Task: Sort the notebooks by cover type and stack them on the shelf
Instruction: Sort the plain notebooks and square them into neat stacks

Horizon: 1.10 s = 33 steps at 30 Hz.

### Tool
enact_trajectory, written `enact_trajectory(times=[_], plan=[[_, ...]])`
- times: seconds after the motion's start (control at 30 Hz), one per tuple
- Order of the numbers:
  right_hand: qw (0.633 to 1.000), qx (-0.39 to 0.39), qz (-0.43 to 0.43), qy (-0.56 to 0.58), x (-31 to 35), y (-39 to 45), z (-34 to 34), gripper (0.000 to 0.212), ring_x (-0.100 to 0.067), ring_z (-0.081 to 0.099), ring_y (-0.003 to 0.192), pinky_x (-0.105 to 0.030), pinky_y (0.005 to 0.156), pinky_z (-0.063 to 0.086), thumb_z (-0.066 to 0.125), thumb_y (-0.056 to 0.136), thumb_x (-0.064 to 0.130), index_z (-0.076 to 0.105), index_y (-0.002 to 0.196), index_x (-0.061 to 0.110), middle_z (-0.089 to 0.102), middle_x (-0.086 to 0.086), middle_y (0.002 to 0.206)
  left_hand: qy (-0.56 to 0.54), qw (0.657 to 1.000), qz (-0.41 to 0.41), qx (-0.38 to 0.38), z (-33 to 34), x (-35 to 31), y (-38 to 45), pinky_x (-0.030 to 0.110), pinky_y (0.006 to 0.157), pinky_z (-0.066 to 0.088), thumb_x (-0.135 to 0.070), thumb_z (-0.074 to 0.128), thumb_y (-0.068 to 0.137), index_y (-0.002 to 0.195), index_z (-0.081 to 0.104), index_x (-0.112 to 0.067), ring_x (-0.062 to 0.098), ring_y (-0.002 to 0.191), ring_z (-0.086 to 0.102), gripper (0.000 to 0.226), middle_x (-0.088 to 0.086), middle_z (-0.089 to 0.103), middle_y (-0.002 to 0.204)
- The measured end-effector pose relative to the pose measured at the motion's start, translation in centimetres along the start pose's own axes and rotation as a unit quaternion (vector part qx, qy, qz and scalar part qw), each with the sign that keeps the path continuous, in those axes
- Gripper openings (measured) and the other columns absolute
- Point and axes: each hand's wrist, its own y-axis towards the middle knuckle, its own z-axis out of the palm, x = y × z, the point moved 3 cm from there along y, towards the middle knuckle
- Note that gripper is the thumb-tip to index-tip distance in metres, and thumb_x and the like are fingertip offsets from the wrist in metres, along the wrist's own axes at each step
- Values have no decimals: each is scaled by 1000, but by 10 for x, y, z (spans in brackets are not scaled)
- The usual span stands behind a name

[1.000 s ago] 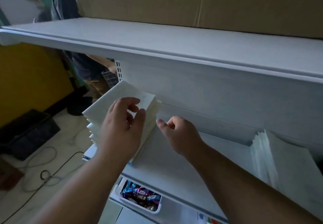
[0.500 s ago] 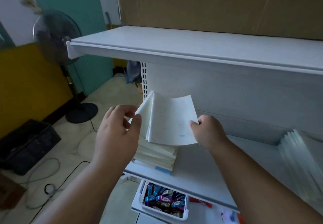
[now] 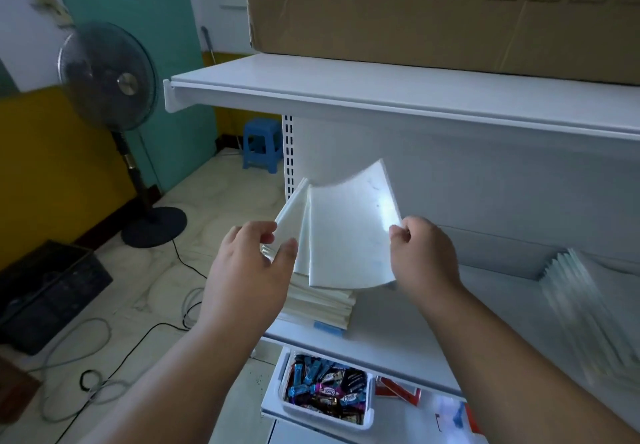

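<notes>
White shelving [image 3: 398, 325] fills my view, a fan [image 3: 105, 76] standing off left, while my left hand [image 3: 247, 270] and right hand [image 3: 424, 253] each pinch an edge of a white notebook [image 3: 349, 235] above the stack [image 3: 322, 305] between them.

The thin soft-cover notebook [image 3: 349, 235] held up is plain glossy white. The low stack of notebooks [image 3: 322, 303] beneath it shows cream page edges, with a small light-blue tag [image 3: 328, 328] at its foot. The metal shelf [image 3: 398, 325] is white. Above sits a brown cardboard box [image 3: 433, 20] with black printed characters and symbols. The white plastic tray [image 3: 325, 391] holds wrappers in blue, purple and dark brown. The little plastic stool [image 3: 262, 143] is blue, the pedestal fan [image 3: 107, 76] black, the wall [image 3: 45, 173] mustard yellow beside teal.
</notes>
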Motion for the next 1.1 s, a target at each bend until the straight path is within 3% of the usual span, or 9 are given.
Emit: enact_trajectory(times=[0.17,0.27,0.4,0.5,0.6,0.77,0.93,1.0,1.1], plan=[[927,89,51,360,24,-21,6,25,-16,37,53,-30,56,34,61,95,29,57,73,16,44,6,53,-217,967,-126,41,3,-3,-7,47,79,60,-44,55,98,117,60,-27,16,80,71,26,-8,69,102],[949,103,2,298,27,-26,4,46,-21,43,52,-30,53,36,54,97,46,55,75,6,47,-2,57,-351,912,-211,24,1,-2,-16,43,66,61,-19,50,103,102,62,-24,28,69,69,13,3,69,99],[985,130,87,68,-20,-3,16,53,-25,59,82,-29,66,38,52,85,70,56,87,18,59,-2,90,-354,910,-211,-54,-5,4,-31,34,51,49,-13,46,104,108,62,-15,25,59,56,17,10,66,95],[899,274,200,277,-34,-4,42,33,-19,53,67,-24,57,40,64,93,41,62,93,8,58,-4,81,-367,905,-203,-72,-2,-1,-47,37,55,49,-14,47,104,107,63,-15,26,63,56,16,10,67,94],[869,252,195,377,-35,-4,29,10,-14,51,60,-19,49,38,59,96,14,62,87,12,61,-5,79,-381,895,-209,-100,-1,-6,-64,38,55,52,-15,48,104,105,64,-15,27,67,57,16,11,67,95],[777,322,163,515,-20,-30,-3,11,-10,53,56,-19,41,35,59,98,16,64,105,22,66,-1,83,-412,876,-215,-126,1,-9,-86,37,51,49,-22,47,105,115,62,-15,31,69,62,20,18,70,100],[726,419,124,531,18,-63,-19,19,-6,52,44,-18,37,36,50,103,24,67,99,18,64,-1,70,-394,882,-230,-121,-7,0,-87,52,88,56,-29,53,103,109,66,-25,25,98,70,15,-1,76,102],[768,393,101,495,22,-57,-14,38,-11,50,45,-21,41,35,41,105,38,68,96,13,63,-1,65,-428,864,-237,-118,-16,7,-84,57,90,55,-23,54,103,117,65,-18,31,102,69,18,6,74,108],[945,238,35,222,13,-28,7,62,-21,59,65,-29,56,41,39,93,69,62,84,12,63,-1,72,-462,852,-223,-108,-30,20,-79,60,90,54,-20,52,103,122,62,-20,33,105,68,21,7,72,112]])
